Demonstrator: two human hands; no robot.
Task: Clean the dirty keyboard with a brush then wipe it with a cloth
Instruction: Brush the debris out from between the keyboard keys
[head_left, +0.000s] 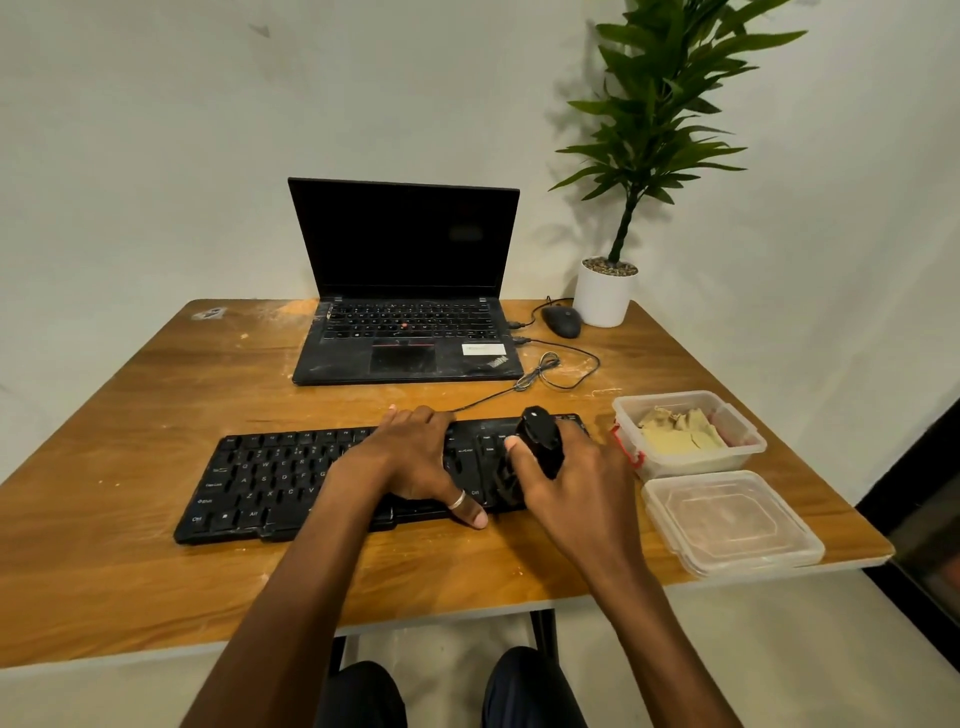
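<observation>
- Left of my left hand (415, 457), the keyboard (270, 483) lies uncovered, and the table (130, 415) past its left end is open wood.
- Between the keyboard and the laptop (405, 332) runs a free strip, crossed on the right by the cable (540, 370) and its coil.
- An open container (691, 467) stands just beside the keyboard's right end, with its lid (732, 525) nearer me. They hem in my right hand (566, 478), which grips the brush (540, 447).
- The mouse (561, 321) and the plant pot (602, 293) fill the far right corner.
- A narrow band of wood stays free along the near edge.
</observation>
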